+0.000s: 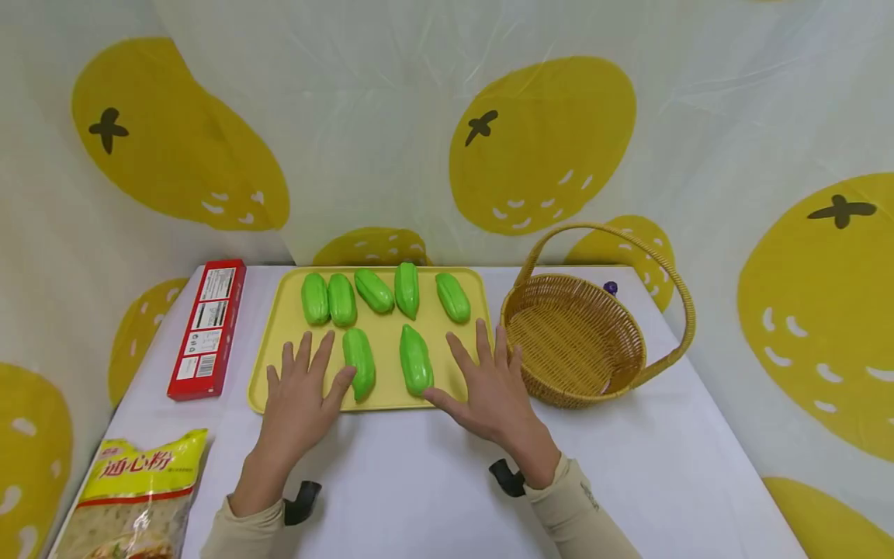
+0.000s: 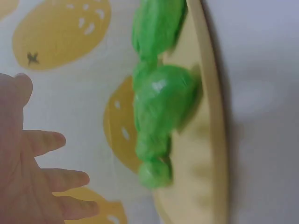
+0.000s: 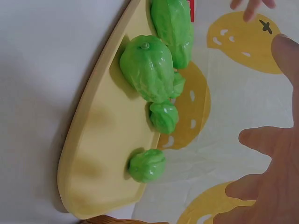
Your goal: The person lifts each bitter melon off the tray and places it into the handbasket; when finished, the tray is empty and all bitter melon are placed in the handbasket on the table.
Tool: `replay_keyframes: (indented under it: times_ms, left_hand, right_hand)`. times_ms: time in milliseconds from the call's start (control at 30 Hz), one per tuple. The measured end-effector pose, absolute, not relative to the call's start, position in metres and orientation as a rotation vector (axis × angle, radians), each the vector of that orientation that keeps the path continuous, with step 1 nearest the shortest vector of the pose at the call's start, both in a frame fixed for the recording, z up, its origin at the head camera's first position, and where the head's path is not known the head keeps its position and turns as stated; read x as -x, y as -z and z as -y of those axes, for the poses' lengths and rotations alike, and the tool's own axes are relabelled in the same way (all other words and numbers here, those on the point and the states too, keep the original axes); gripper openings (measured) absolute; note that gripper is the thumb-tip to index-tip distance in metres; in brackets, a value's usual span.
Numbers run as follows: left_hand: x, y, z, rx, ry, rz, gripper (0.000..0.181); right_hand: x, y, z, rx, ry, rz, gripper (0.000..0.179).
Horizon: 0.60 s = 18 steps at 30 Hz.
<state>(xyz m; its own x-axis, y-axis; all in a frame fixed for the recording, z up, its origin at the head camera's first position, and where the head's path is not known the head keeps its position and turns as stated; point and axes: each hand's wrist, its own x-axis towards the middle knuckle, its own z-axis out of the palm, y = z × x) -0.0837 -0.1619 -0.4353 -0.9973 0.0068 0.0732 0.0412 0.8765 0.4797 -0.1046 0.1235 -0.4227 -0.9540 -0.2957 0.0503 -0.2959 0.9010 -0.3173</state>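
Left hand and right hand both hover at the tray, fingers spread wide, holding nothing. Seven gourds on the tray: left front gourd and right front gourd between the hands, each near a thumb in the head view; five back gourds along the far side. Wrist views show both hands apart from them.

Likely trouble: glossy, rounded sides could roll or slip under a glancing nudge; the leftmost back pair sit close enough to knock each other. Weight on the front rim might shift the tray.

Edges: basket just beside the right fingers, so a rightward swing could catch it. Red box lies off the tray's left side. Best room: table in front.
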Motion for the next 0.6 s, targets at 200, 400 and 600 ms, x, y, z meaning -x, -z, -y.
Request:
replay_keyframes:
  times_ms: [200, 400, 600]
  left_hand:
    - [0.079, 0.443, 0.19, -0.172, 0.91, 2.932, 0.074]
    - [0.076, 0.45, 0.216, -0.463, 1.137, 2.876, 0.078]
    - [0.076, 0.462, 0.229, -0.663, 1.39, 2.75, 0.08]
  right_hand:
    - [0.107, 0.427, -0.12, -0.519, -0.564, 3.017, 0.093]
    - [0.11, 0.435, -0.114, -0.526, -0.694, 2.947, 0.099]
    - [0.116, 0.443, -0.112, -0.498, -0.842, 2.945, 0.099]
